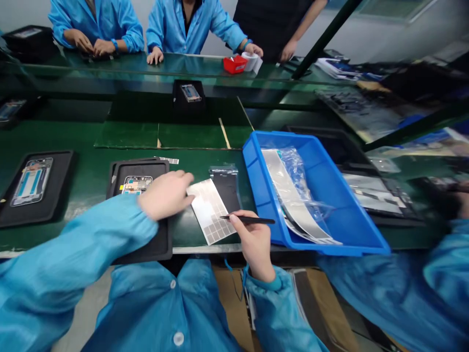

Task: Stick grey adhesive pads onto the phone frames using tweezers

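Black tweezers are pinched in my right hand, their tip over the lower part of a white sheet with grey squares. At the sheet's upper left edge is my left hand, thumb and fingertips touching it, the fingers apart. Under my left forearm lies a black foam tray holding a phone frame, partly hidden by the hand and sleeve. A dark film in a clear bag lies just behind the sheet.
A blue bin with silvery strips and clear plastic stands at the right. Another black tray with a phone frame is at the left. Behind, a raised green shelf holds a small tray. People in blue sit across; a blue sleeve is at far right.
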{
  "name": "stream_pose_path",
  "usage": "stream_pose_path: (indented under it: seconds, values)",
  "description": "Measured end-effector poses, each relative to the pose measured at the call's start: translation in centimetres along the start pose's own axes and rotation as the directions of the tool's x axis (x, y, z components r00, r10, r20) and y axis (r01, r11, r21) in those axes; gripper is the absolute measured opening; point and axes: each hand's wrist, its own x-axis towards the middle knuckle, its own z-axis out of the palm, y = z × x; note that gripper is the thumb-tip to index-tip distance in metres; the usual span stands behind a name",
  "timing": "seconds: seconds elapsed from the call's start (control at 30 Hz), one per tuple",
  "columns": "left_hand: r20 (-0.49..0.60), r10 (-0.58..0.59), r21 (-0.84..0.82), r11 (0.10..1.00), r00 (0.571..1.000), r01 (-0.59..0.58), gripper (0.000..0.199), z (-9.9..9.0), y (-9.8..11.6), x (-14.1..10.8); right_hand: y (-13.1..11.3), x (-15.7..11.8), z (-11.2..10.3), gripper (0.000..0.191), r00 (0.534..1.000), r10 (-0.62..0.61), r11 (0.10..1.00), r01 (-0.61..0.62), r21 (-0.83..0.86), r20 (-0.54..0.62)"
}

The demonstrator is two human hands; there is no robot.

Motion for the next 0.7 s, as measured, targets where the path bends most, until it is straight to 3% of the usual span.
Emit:
stream_pose_path:
  seconds: [0.07,0.17,0.33,0.5,0.7]
  values:
    - [0.076,0.05,0.028,0.998,0.996,-0.053,0.038,1.1,1.6,4.7,-0.2,0.4,0.1,0.024,1.0,-0.016,1.0,0.016,-0.01,0.01]
    - [0.11,0.183,0.035,0.982,0.977,-0.188,0.049,3.6,3.0,7.9,-0.2,0.8,-0.1,0.023,0.997,-0.054,0.997,0.056,-0.046,0.049]
    - [0.178,0.383,0.018,0.92,0.907,-0.392,0.059,6.5,3.5,8.0,1.0,1.4,-0.9,0.02,0.976,-0.067,0.986,0.097,-0.136,0.208]
    - [0.227,0.476,0.0,0.872,0.849,-0.489,0.062,6.9,2.6,8.6,2.5,2.0,-1.3,0.018,0.962,-0.067,0.974,0.121,-0.192,0.264]
    - [0.239,0.47,0.067,0.865,0.85,-0.497,0.06,6.8,2.7,8.4,2.3,2.3,-0.8,0.016,0.946,-0.095,0.955,0.174,-0.241,0.309]
